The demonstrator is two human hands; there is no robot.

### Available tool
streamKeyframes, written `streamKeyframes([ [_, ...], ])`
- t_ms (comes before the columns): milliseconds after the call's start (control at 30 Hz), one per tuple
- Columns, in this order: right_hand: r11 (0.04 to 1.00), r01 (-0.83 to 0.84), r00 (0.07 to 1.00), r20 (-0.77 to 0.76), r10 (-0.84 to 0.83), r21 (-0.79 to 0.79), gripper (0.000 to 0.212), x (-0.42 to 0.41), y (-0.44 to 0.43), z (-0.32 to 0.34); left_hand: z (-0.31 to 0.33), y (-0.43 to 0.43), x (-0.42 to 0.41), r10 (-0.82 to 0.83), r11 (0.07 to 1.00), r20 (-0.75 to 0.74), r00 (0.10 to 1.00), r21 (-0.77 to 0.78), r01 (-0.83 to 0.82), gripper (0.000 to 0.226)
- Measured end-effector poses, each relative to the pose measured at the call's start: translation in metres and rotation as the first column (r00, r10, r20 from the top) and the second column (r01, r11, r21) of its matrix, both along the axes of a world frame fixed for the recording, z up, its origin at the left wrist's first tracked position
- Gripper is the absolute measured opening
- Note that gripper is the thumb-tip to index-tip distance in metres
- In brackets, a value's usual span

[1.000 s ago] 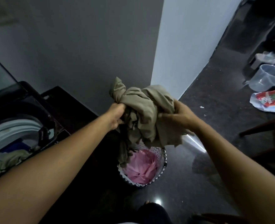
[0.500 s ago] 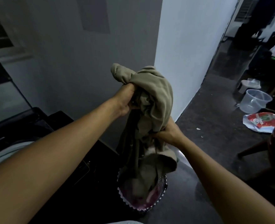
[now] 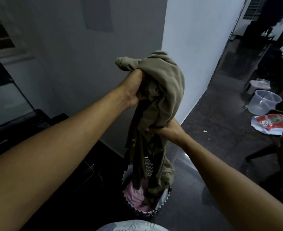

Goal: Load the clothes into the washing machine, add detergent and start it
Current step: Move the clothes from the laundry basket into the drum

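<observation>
An olive-khaki garment (image 3: 167, 90) hangs bunched in the air above the laundry basket (image 3: 162, 205), its lower end trailing into the basket. My left hand (image 3: 134, 90) grips the garment's upper part. Lower down and to the right, my right hand (image 3: 165, 129) is closed around its middle. Pink cloth (image 3: 134, 195) lies inside the basket. The dark washing machine (image 3: 12, 127) stands at the left, with its raised lid (image 3: 6, 99) showing and its tub out of view.
A grey wall and a white pillar (image 3: 195, 55) stand straight ahead. On the dark floor at the right are a clear plastic jug (image 3: 264, 104), a red-and-white packet (image 3: 269, 124) and a chair leg (image 3: 260, 150).
Both hands have lifted the garment higher out of the basket, the left hand rising above the right. The view has tilted up, so the washer tub has left the frame.
</observation>
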State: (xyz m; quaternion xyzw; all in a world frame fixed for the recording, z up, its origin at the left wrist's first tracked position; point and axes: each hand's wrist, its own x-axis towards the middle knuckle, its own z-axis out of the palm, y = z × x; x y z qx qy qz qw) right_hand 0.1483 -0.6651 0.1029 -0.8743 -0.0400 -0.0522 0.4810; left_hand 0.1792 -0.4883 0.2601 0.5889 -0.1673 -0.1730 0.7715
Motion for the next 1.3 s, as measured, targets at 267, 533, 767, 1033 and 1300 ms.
streamKeyframes([
  [267, 0.879, 0.281, 0.958, -0.066, -0.278, 0.385, 0.031, 0.007, -0.009, 0.018, -0.005, 0.04, 0.017, 0.092, 0.988, 0.078, 0.993, 0.115, -0.101, 0.032],
  [533, 0.63, 0.4, 0.886, -0.104, -0.452, 0.666, 0.022, 0.029, -0.035, 0.074, -0.061, 0.09, 0.045, 0.227, 0.864, -0.052, 0.972, 0.472, -0.177, 0.002],
  [767, 0.585, 0.405, 0.888, -0.149, -0.436, 0.703, 0.021, 0.035, -0.038, 0.085, -0.092, 0.06, 0.032, 0.122, 0.859, -0.107, 0.987, 0.509, -0.051, 0.019],
  [1033, 0.598, 0.438, 0.89, -0.23, -0.393, 0.671, 0.022, 0.033, -0.011, 0.075, -0.103, 0.012, 0.01, -0.06, 0.813, -0.023, 0.998, 0.579, 0.062, 0.074],
  [1300, 0.863, 0.343, 0.926, -0.288, -0.244, 0.37, 0.018, 0.028, 0.001, 0.096, -0.108, -0.027, -0.009, -0.123, 0.894, -0.142, 0.982, 0.414, 0.172, 0.065],
])
